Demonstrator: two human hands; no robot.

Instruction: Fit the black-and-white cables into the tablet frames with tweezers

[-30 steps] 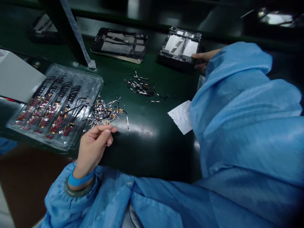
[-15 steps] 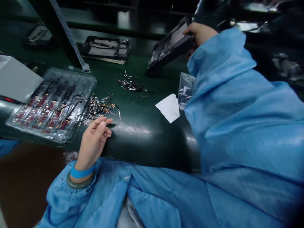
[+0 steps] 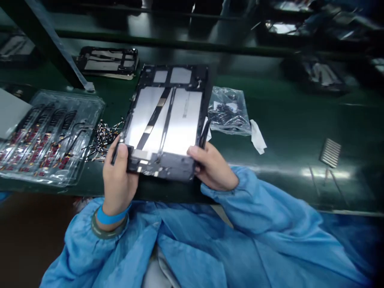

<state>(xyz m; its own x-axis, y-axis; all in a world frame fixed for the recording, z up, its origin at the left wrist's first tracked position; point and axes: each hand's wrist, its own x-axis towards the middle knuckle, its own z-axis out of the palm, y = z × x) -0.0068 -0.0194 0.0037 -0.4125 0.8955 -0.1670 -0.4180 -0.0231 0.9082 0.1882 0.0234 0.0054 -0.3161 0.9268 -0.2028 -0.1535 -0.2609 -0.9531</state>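
Note:
A black tablet-like device with bare silver panels (image 3: 184, 116) is held up above the green bench, its inside facing me. My left hand (image 3: 118, 180) grips its lower left corner, thumb on the edge. My right hand (image 3: 214, 166) holds the lower right corner, and a dark slender tool, perhaps tweezers (image 3: 204, 134), sticks up beside that hand. Left of the device lies a pile of small cables (image 3: 103, 138), partly hidden by it. Behind its right side is a clear plastic bag (image 3: 231, 110) with dark parts inside.
Clear trays of red and black parts (image 3: 57, 140) lie at the left, beside a white box (image 3: 12, 114). Stacked similar devices (image 3: 108, 62) sit behind. A slanted post (image 3: 57, 48) stands at the back left. A ribbed metal piece (image 3: 330, 153) is far right.
My right hand has brought the device from the back right to in front of me. My left hand, which held nothing visible, has closed on its corner. The view has shifted right.

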